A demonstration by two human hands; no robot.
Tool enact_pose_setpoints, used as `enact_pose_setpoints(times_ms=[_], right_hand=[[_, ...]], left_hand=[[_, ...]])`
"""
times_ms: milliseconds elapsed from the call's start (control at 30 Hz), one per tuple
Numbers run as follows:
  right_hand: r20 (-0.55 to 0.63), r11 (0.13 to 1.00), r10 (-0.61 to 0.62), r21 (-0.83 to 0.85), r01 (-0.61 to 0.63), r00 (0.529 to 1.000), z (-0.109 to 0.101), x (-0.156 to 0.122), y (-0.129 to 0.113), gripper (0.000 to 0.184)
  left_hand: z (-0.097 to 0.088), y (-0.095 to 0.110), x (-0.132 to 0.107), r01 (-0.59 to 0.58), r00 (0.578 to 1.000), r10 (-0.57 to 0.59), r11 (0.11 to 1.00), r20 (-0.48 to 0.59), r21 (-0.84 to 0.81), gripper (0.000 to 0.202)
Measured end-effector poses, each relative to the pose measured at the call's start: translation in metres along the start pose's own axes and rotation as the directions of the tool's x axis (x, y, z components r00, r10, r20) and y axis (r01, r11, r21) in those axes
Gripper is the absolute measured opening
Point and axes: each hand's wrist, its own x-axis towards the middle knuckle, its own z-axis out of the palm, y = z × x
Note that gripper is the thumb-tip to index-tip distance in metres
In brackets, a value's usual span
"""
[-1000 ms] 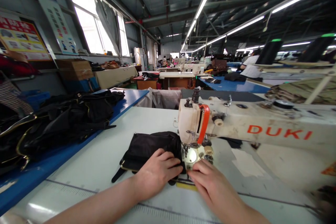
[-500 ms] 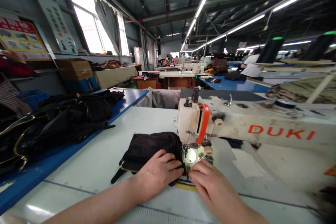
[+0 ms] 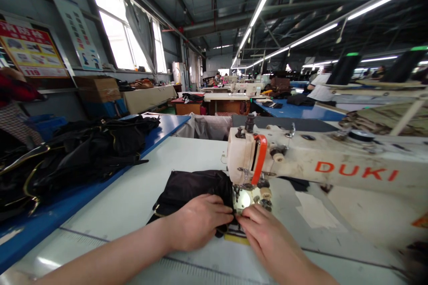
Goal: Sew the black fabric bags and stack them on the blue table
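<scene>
A black fabric piece [image 3: 197, 185] with a gold-toothed zipper lies on the pale sewing table, its right edge beside the needle area of the white sewing machine [image 3: 245, 153]. On its near right part rests my left hand [image 3: 202, 220], fingers bent together and pressing the cloth. My right hand [image 3: 262, 227] is closed in a pinch at the fabric's right edge, just in front of the lit needle plate [image 3: 243, 199]. The fingertips of both hands nearly meet there. What exactly lies between the right fingertips is hidden.
Black zippered pieces [image 3: 90, 156] are heaped on the blue table [image 3: 160, 136] to the left. A white paper scrap [image 3: 316, 210] lies under the machine arm. Black thread cones [image 3: 346, 67] stand at the right. A person in white [image 3: 320, 87] is farther back.
My left hand has shifted slightly left and its fingers are drawn closer together. The right fingertips have moved a little left toward the fabric edge. The view has shifted slightly.
</scene>
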Motion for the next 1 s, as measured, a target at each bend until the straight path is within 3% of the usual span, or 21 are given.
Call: enact_pose_setpoints(times_ms=[133,300,700,1000], right_hand=[[0.006,1.000,0.007,0.014,-0.008,1.000,0.000,0.000,0.000,0.022],[0.007,1.000,-0.012,-0.023,0.012,1.000,-0.002,0.000,-0.001,0.019],[-0.042,0.989,-0.002,-0.151,-0.005,0.999,-0.002,0.008,0.007,0.019],[-0.050,0.977,0.064,-0.202,-0.073,0.997,-0.004,0.012,0.011,0.019]], left_hand=[[-0.009,-0.004,0.003,-0.067,0.997,0.067,0.997,0.023,-0.025,0.037],[0.001,-0.006,0.005,-0.102,0.994,0.105,0.990,-0.029,0.097,0.023],[0.023,-0.005,0.014,0.062,0.993,-0.039,0.976,-0.116,0.208,0.020],[0.030,-0.020,0.030,0.066,0.991,-0.043,0.980,-0.124,0.189,0.018]])
